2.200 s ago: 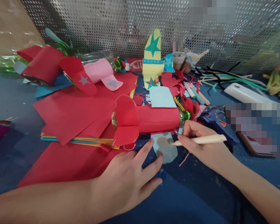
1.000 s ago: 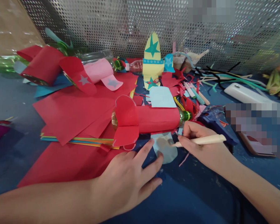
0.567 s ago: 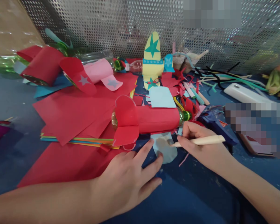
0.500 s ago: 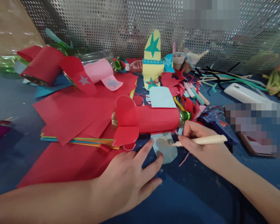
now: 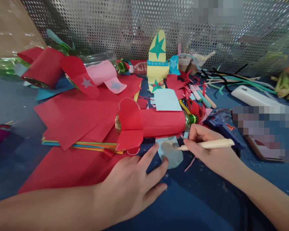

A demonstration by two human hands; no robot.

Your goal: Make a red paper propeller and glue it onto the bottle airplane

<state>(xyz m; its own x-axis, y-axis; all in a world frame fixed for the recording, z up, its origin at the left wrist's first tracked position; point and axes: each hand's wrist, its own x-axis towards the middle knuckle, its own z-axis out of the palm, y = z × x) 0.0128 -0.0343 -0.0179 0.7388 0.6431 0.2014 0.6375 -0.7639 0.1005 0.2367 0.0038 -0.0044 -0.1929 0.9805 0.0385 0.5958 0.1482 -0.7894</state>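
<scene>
My left hand (image 5: pixel 139 181) lies with fingers spread, two fingertips resting on a light blue paper piece (image 5: pixel 172 157). In my right hand (image 5: pixel 204 138) is a cream-coloured marker (image 5: pixel 215 144), its tip on or just over that paper. The blue piece lies beside a green plastic bottle wrapped in red paper (image 5: pixel 162 123), which rests on its side. Red paper fins (image 5: pixel 130 118) are fixed at the bottle's left end. Another light blue paper piece (image 5: pixel 168 100) juts from the bottle's far side.
Red paper sheets (image 5: pixel 79 112) are stacked to the left. Behind stands a yellow paper rocket (image 5: pixel 157 70) among paper scraps and several markers (image 5: pixel 202 96). At right lie a dark blue tool (image 5: pixel 221 125), a phone (image 5: pixel 262 138) and a white device (image 5: pixel 255 98). A perforated metal panel (image 5: pixel 106 25) runs behind.
Hardly anything differs. Both hands, the marker and the blue paper keep nearly the same places; the view has shifted very slightly.
</scene>
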